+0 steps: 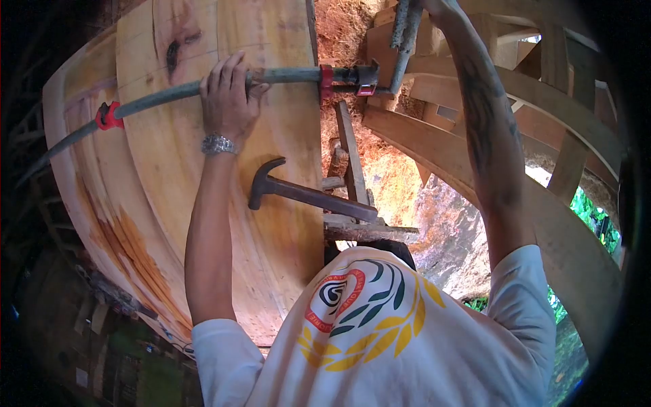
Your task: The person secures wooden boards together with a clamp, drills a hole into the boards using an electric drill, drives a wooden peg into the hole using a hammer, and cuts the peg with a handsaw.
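A long pipe clamp point(159, 97) with red jaws lies across a broad panel of joined wooden boards point(285, 129). My left hand point(230, 98), a metal-banded watch at its wrist, rests over the clamp's pipe with the fingers curled across it. At the clamp's screw end, beyond the panel's right edge, a grey metal pipe point(408, 41) rises from the crank. My right hand point(437, 7) is at the top of that pipe, gripping it; the frame's edge cuts off part of the hand. A claw hammer point(312, 195) lies on the panel below my left hand, its handle past the edge.
Curved wooden slats and framing point(468, 156) stand to the right, close to my right arm. Rough timber pieces point(352, 152) lie beside the panel's right edge, above reddish, dusty ground point(386, 183). Dark clutter fills the lower left.
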`<state>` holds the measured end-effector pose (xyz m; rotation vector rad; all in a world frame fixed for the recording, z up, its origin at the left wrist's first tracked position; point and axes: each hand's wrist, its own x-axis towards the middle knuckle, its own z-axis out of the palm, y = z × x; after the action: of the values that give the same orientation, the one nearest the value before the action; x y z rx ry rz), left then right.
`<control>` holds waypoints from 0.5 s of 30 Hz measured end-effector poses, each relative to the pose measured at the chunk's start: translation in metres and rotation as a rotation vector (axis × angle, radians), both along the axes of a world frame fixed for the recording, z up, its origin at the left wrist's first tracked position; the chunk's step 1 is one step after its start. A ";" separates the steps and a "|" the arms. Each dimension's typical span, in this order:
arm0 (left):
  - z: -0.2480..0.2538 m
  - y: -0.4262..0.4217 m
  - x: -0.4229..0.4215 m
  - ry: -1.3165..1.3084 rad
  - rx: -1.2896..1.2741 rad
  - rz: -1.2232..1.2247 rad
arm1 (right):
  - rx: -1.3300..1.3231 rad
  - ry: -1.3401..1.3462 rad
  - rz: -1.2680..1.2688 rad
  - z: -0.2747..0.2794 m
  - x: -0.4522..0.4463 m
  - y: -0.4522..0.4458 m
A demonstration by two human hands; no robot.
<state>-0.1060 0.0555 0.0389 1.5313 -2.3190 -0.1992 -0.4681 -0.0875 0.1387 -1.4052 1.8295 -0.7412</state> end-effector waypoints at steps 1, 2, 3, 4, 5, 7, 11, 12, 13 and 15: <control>-0.001 0.001 0.001 -0.003 -0.004 -0.009 | 0.052 -0.029 -0.031 0.001 0.002 0.002; 0.000 0.000 0.002 -0.008 -0.009 -0.018 | 0.083 -0.126 -0.047 0.005 0.005 0.005; 0.001 -0.001 0.004 -0.013 -0.016 -0.026 | 0.113 -0.222 -0.062 0.009 0.009 0.008; 0.002 0.001 0.004 0.004 -0.015 -0.029 | 0.144 -0.319 -0.077 0.014 0.013 0.012; 0.003 0.000 0.004 0.021 -0.021 -0.032 | 0.175 -0.451 -0.116 0.016 0.013 0.013; 0.005 0.000 0.005 0.042 -0.063 -0.007 | 0.247 -0.719 -0.187 0.012 0.011 0.019; -0.010 -0.007 0.012 0.151 -0.183 0.097 | 0.282 -0.872 -0.206 0.012 -0.015 0.027; -0.011 -0.010 0.015 0.204 -0.213 0.116 | 0.234 -0.864 -0.259 0.012 -0.018 0.031; -0.004 -0.008 0.014 0.155 -0.202 0.124 | 0.248 -0.925 -0.065 -0.025 -0.057 0.018; -0.008 -0.011 0.016 0.193 -0.207 0.142 | 0.101 -0.857 -0.072 0.005 -0.029 0.035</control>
<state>-0.0903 0.0450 0.0307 1.4953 -2.0059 -0.0642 -0.4971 -0.0520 0.1442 -0.7604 1.2108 -1.0615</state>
